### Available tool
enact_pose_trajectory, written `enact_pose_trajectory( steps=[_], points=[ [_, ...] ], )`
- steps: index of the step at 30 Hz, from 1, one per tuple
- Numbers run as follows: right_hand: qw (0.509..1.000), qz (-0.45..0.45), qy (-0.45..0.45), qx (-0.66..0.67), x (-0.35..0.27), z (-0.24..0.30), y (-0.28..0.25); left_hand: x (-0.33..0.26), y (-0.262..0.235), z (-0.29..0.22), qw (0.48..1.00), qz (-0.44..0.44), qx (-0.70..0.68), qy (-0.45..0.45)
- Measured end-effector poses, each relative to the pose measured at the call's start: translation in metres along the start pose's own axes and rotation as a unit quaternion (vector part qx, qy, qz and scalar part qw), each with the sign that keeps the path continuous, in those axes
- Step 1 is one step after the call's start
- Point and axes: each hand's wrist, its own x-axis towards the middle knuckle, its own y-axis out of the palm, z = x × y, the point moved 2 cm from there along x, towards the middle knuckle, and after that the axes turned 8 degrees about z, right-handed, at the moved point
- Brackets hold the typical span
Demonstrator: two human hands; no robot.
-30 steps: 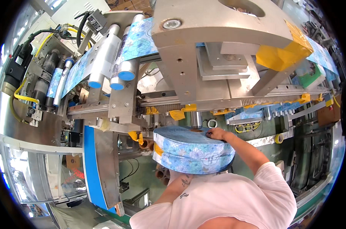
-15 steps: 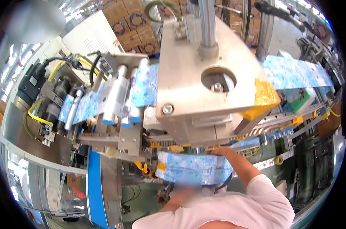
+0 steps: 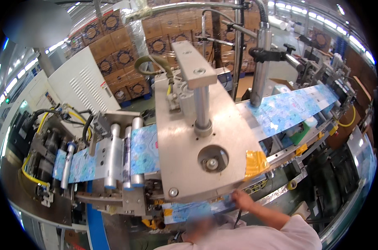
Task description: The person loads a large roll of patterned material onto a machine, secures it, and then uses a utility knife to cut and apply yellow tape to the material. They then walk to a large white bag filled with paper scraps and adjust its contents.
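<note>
A strip of blue flower-printed film (image 3: 181, 211) hangs at the near side of the machine, with yellow tape at its left end. My right hand (image 3: 242, 200) is at the strip's right end, below the front edge of the metal press block (image 3: 176, 146). Its fingers look curled in, but what they hold is hidden. Low in the picture, my left hand (image 3: 197, 230) is near the strip's lower edge. Blur covers its fingers, so their pose cannot be told.
More printed film (image 3: 295, 109) runs through the machine, over metal rollers (image 3: 113, 158) on the left. Yellow tape (image 3: 255, 163) wraps the press block's corner. A blue belt (image 3: 96, 227) lies lower left. Stacked cartons (image 3: 155, 41) stand behind; a metal post (image 3: 261, 62) rises at the right.
The view has tilted upward, so the machine appears lower and more cartons show behind it. My right hand's fingers now look more curled. Less of the near film strip is visible.
</note>
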Motion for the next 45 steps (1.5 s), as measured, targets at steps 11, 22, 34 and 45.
enact_pose_trajectory(
  steps=[11, 22, 34, 45],
  points=[
    [0.997, -0.006, -0.027, -0.067, 0.017, -0.018, 0.065, 0.052, 0.001, -0.046, 1.0, 0.004, 0.024, -0.005],
    [0.978, 0.103, 0.092, 0.159, 0.061, -0.07, 0.042, 0.03, -0.027, -0.036, 0.997, -0.068, 0.042, 0.014],
    [0.833, -0.287, 0.217, 0.42, 0.048, -0.174, 0.165, -0.048, -0.047, -0.058, 0.978, -0.164, 0.116, 0.062],
    [0.94, -0.231, 0.23, 0.098, 0.077, -0.069, 0.089, -0.035, -0.027, -0.08, 0.965, -0.187, 0.158, 0.098]
  ],
)
